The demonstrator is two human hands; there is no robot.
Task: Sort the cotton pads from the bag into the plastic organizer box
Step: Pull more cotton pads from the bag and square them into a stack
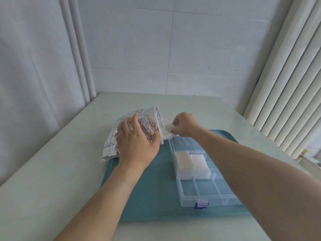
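**Gently Does It: Pads Drawn From the Bag**

Clearly the left hand [137,145] gripped the crinkly bag [121,134], tilted above the teal mat [147,188], while the right hand [184,124] pinched cotton pads [168,128] at its mouth. Two stacks already sat in the organizer box [205,190]. Light, soft and easily shed, the pads likely wanted a firm edge pinch.
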